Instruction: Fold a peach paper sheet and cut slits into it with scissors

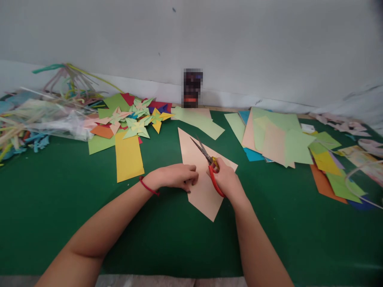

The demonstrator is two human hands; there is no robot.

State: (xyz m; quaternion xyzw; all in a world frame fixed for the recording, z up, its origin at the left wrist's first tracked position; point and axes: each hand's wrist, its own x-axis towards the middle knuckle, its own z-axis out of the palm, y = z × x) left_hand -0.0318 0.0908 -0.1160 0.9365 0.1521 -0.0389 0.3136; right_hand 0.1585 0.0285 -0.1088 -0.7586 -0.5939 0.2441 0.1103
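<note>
A sheet of peach paper [202, 199] lies at a slant in front of me on the green tabletop. My left hand [179, 176], with a red band at its wrist, has its fingers curled round the sheet's left edge. My right hand [226, 177] grips scissors [206, 154] by their red and yellow handles. Their blades are slightly apart and point up and left over the paper's upper part. I see no cut in the paper where it shows.
Folded paper stars [137, 119] and a yellow sheet [129, 157] lie to the left, beside a plastic bag [68, 123] and coloured strips. Stacked pale sheets [272, 139] and coloured papers [332, 167] are at right. A pixelated dark object [192, 87] stands against the wall.
</note>
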